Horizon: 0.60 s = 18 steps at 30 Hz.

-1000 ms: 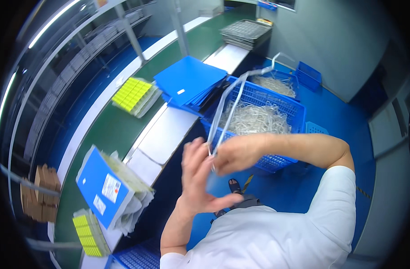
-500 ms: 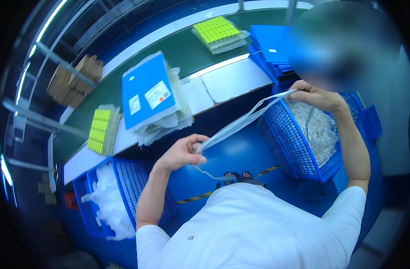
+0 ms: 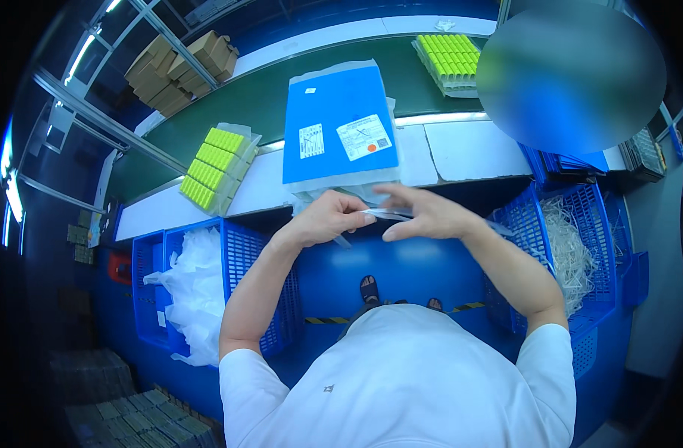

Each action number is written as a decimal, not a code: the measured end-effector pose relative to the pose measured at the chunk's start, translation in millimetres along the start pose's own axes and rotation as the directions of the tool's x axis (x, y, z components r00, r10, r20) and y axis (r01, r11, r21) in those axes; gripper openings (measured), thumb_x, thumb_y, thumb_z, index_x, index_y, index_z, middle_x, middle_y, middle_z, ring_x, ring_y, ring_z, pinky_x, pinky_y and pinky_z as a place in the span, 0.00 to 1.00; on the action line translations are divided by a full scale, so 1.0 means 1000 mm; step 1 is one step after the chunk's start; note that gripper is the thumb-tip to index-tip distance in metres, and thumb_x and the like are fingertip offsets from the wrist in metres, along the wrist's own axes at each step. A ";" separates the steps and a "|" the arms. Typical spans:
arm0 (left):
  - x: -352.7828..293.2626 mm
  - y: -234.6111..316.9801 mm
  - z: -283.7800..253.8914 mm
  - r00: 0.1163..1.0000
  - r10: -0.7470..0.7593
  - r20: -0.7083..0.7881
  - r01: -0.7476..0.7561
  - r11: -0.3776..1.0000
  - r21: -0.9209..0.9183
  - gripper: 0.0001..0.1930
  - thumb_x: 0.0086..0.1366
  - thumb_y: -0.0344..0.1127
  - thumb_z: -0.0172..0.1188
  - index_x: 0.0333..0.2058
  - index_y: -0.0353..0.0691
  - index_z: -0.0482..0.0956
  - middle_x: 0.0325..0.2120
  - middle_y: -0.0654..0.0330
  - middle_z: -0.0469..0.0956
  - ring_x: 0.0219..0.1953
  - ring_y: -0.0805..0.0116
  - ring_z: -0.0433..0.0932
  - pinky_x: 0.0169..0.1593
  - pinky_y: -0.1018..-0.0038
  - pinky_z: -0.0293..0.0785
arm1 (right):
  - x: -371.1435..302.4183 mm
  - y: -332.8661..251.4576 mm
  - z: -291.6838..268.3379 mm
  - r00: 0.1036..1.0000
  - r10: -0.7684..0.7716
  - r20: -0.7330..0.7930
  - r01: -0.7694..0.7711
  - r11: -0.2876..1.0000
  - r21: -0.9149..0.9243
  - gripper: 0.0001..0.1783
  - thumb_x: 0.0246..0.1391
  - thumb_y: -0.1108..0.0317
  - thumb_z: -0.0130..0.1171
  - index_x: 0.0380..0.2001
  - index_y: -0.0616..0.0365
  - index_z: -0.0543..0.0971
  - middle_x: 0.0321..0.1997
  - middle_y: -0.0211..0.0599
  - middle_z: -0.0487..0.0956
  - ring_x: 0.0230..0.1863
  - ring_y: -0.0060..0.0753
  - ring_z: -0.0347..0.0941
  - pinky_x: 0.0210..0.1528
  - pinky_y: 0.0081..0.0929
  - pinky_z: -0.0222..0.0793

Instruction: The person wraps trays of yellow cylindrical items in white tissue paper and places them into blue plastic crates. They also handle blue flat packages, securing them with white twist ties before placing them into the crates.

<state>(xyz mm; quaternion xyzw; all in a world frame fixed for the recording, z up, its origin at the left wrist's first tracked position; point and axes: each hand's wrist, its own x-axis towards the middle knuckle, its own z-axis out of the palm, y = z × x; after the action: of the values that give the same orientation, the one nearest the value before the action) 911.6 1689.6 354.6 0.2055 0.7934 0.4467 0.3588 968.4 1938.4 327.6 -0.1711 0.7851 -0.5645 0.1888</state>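
Both my hands are raised just short of the bench's front edge. My left hand (image 3: 332,218) pinches a translucent white plastic strip (image 3: 390,214), and a short end of it hangs below the fingers. Close beside it, my right hand (image 3: 437,214) has thumb and fingers apart, slightly blurred, with the strip passing across its opening. Another length of strip shows past the right wrist. Straight beyond the hands lies a stack topped by a blue sheet (image 3: 334,97) with paper labels, with clear plastic film sticking out around it.
A blue crate of white plastic bags (image 3: 196,295) stands at left. Another crate (image 3: 606,246) at right holds tangled pale strips (image 3: 569,257). Yellow-green cylinder packs (image 3: 214,168) sit along the bench (image 3: 468,153). Cardboard boxes (image 3: 181,71) are far left; a person is behind the bench, right.
My right hand has come left from the right crate to beside my left hand, and its fingers have spread. The stretched strip is now bunched between the hands. The view has turned.
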 end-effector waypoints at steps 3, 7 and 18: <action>-0.004 -0.022 -0.049 0.999 -0.030 0.045 0.030 1.000 0.002 0.14 0.68 0.42 0.65 0.38 0.34 0.86 0.23 0.67 0.76 0.26 0.81 0.68 0.28 0.80 0.61 | 0.039 -0.005 0.018 0.961 0.239 0.137 -0.262 0.946 0.189 0.24 0.57 0.56 0.64 0.51 0.61 0.79 0.29 0.29 0.76 0.32 0.22 0.70 0.37 0.23 0.65; -0.018 -0.082 -0.129 0.995 -0.082 0.047 0.088 0.988 -0.125 0.13 0.69 0.40 0.64 0.37 0.35 0.87 0.23 0.70 0.76 0.26 0.83 0.66 0.29 0.81 0.60 | 0.049 0.008 -0.025 0.940 0.340 0.026 -0.338 0.922 0.190 0.15 0.59 0.57 0.65 0.37 0.59 0.86 0.24 0.27 0.76 0.28 0.18 0.67 0.32 0.20 0.62; 0.170 -0.164 -0.245 0.850 0.131 -0.510 -0.105 0.991 0.080 0.19 0.68 0.46 0.65 0.22 0.38 0.81 0.16 0.71 0.68 0.21 0.83 0.60 0.25 0.77 0.56 | 0.209 0.128 -0.155 0.857 0.002 -0.516 -0.131 0.968 -0.214 0.21 0.60 0.52 0.62 0.33 0.62 0.86 0.26 0.35 0.82 0.29 0.25 0.73 0.34 0.28 0.68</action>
<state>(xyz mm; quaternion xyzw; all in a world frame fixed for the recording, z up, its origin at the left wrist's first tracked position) 614.1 1576.8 232.7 0.1356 0.8570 0.4868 0.1008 703.6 2003.8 229.2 -0.0092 0.8752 -0.4828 -0.0292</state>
